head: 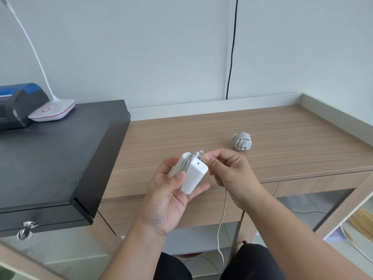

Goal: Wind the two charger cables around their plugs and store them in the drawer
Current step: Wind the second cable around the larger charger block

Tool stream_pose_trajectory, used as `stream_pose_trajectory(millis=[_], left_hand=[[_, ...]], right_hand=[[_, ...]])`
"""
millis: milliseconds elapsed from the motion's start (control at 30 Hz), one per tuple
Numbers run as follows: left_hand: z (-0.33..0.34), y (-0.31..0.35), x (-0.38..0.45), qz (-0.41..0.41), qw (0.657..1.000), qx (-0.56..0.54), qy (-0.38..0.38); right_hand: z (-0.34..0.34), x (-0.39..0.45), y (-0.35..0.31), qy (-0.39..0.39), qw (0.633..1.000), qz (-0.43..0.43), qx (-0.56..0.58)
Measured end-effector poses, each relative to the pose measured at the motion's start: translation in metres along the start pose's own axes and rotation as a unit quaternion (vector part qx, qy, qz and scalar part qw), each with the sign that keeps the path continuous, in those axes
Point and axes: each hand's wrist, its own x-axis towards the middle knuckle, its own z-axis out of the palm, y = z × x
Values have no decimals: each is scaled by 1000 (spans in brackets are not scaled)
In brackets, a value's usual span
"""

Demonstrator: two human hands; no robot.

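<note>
Fingers of the left hand (169,190) clamp the plug (193,174), a few turns on it; right-hand fingers (214,161) pinch the cable (223,211), whose slack hangs below them. Beyond them on the worktop (282,138) lies 1 wound charger (242,141). Left, I judge: finish winding, then drawer both.

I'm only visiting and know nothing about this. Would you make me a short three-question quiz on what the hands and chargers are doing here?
1. True or false: the wound charger lies on the desk, untouched.
2. Which hand holds the white plug? A) left hand B) right hand
3. Fill in: the loose cable hangs down from the ____ hand.

Key: 1 true; 2 A; 3 right. The right hand pinches the cable near the plug, a few turns already lie round the plug, and the rest trails below the desk edge.
</note>
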Motion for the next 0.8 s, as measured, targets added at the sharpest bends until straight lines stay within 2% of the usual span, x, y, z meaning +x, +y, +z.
stream_pose_trajectory(millis=[100,267,400,500,600,800], left_hand=[[0,-4,5,6,999,48,13],[0,-9,10,25,999,18,36],[-5,-9,12,32,990,123,54],[-7,-3,13,-11,977,211,38],[-6,-1,12,-52,969,241,-8],[-13,1,8,-104,975,195,6]], right_hand=[[0,-5,7,33,999,2,-15],[7,-11,14,67,998,18,3],[5,-9,11,76,997,16,-23],[4,-7,11,79,996,49,-5],[4,-7,9,77,994,77,25],[-7,0,7,56,996,62,-41]])
